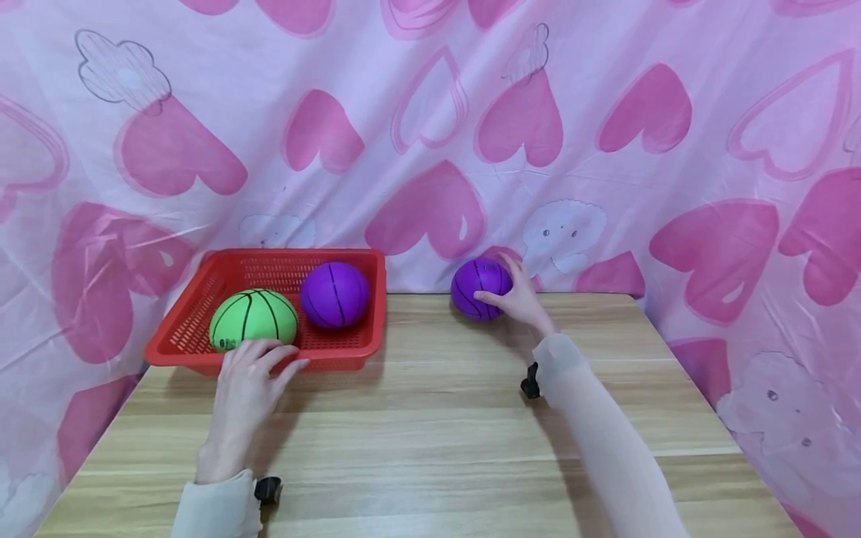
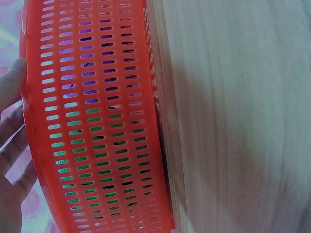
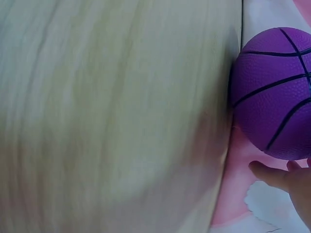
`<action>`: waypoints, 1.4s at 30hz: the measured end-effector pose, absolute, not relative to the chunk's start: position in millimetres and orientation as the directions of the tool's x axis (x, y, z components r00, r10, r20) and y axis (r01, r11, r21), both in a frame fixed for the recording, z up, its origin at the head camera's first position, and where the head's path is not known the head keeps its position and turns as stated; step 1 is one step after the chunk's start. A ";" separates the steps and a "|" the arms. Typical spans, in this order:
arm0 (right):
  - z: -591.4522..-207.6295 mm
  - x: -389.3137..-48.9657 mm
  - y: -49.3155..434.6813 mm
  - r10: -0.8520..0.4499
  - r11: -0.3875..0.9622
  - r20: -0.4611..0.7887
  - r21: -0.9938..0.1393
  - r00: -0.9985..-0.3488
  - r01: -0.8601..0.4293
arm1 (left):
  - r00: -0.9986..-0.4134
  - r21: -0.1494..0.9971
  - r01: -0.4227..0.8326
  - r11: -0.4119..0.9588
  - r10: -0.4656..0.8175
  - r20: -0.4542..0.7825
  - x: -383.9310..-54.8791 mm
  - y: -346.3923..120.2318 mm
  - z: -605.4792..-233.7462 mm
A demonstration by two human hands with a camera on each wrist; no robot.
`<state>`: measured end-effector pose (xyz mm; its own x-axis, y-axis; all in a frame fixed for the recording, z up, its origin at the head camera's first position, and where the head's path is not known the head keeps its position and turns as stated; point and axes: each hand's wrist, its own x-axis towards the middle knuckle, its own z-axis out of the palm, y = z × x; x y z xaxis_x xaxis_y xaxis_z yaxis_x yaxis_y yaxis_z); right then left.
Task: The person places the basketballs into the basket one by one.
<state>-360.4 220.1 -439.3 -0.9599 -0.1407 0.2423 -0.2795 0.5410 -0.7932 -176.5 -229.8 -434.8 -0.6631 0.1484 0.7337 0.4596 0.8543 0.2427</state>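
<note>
A red plastic basket [image 1: 373,329] stands at the table's back left, holding a green ball [image 1: 258,314] and a purple ball [image 1: 335,294], both marked with black basketball lines. My left hand [image 1: 252,377] grips the basket's front rim, thumb on the near side and fingers bent over the edge; in the left wrist view the rim hides the fingertips. Near the table's back edge is a second purple ball [image 1: 476,288]. My right hand [image 1: 521,299] spreads around its right side, thumb in front and fingers by the top. The right wrist view shows a small gap between thumb and ball [image 3: 274,92].
The wooden table [image 1: 430,433] stretches across the front and to the right. Behind it hangs a pink curtain [image 1: 417,97] with hearts, close against the back edge. A black wrist device [image 1: 267,489] is on the left sleeve, another [image 1: 531,382] on the right.
</note>
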 end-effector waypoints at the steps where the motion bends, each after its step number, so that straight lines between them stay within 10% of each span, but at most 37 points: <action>1: -441.4 -361.1 220.8 -0.133 0.519 0.241 -0.809 -0.961 -0.275 | -0.663 0.244 0.460 0.854 0.147 0.734 -176.4 -229.7 -435.0; 30: -449.8 -357.6 198.7 -0.046 0.217 0.185 -0.957 -0.982 -0.191 | -0.640 0.234 0.478 0.847 0.153 0.753 -177.9 -228.8 -437.3; 42: -424.0 -325.2 138.1 -0.112 -0.462 0.301 -0.860 -0.947 -0.218 | -0.638 0.227 0.476 0.850 0.157 0.754 -177.5 -230.2 -437.2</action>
<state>-325.2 138.1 -424.0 -0.9472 -0.1119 0.3006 -0.2184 -0.4616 -0.8598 -177.5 -230.2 -437.2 -0.6383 0.1569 0.7536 0.4764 0.8495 0.2266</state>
